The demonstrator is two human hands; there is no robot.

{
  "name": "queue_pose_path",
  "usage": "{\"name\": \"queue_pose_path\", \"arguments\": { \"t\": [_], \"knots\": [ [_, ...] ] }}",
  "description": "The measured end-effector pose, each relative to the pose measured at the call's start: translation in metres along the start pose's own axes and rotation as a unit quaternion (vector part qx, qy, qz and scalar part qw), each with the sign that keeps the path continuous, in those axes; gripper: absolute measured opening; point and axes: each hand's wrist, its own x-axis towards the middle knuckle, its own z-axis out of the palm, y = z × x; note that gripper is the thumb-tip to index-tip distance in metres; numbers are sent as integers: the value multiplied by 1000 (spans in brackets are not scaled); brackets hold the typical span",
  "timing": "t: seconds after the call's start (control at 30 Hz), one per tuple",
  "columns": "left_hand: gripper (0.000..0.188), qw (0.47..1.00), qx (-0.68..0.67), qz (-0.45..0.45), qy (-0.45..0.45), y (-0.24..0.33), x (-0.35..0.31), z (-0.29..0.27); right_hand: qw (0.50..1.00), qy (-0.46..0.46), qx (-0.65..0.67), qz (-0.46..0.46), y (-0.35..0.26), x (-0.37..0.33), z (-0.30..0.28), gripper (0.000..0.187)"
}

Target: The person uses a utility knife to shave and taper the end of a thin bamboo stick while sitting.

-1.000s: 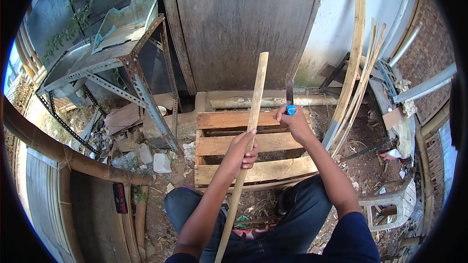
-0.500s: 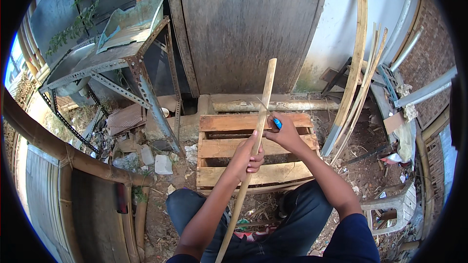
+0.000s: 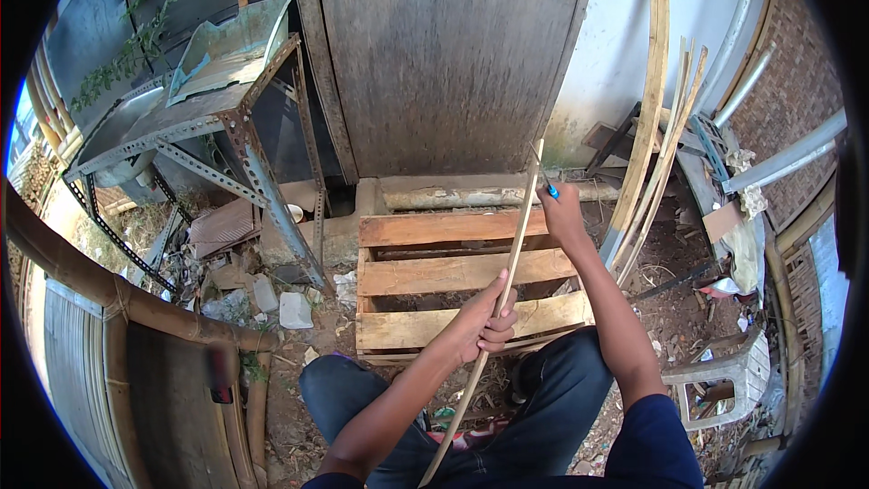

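My left hand (image 3: 484, 319) is wrapped round a long, thin wooden strip (image 3: 520, 249), perhaps split bamboo. It slants up and away from between my knees, its narrow edge toward me. Beside its upper end, my right hand (image 3: 563, 217) is closed round a knife with a blue handle (image 3: 553, 191). The slim blade points up toward the tip of the strip; whether it touches the wood I cannot tell. Below my hands stands a low slatted wooden pallet (image 3: 453, 270), just past my knees.
A rusty metal-frame table (image 3: 217, 109) with a broken tray on top stands at the left. Long wooden strips (image 3: 650, 91) lean on the white wall at the right, above a pale plastic stool (image 3: 747, 380). A wooden door (image 3: 444, 54) is ahead; rubble lies around the pallet.
The strip has turned edge-on, and its upper end has moved right and lower. My right hand has shifted right and slightly up with the knife. My left hand has moved slightly right and nearer me.
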Motion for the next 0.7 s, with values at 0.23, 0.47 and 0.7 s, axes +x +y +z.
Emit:
{"name": "queue_pose_path", "arguments": {
  "t": [0.23, 0.47, 0.7],
  "knots": [
    [51, 951, 142, 145, 233, 12, 0, -16, 964, -233, -17, -129, -39, -42, 29, 23],
    [50, 920, 195, 160, 301, 5, 3, -13, 969, -118, -85, -201, -18, -27, 42, 18],
    [45, 956, 186, 104, 200, -13, 6, 15, 997, 60, -49, 28, 37, 24, -11, 32]
  ]
}}
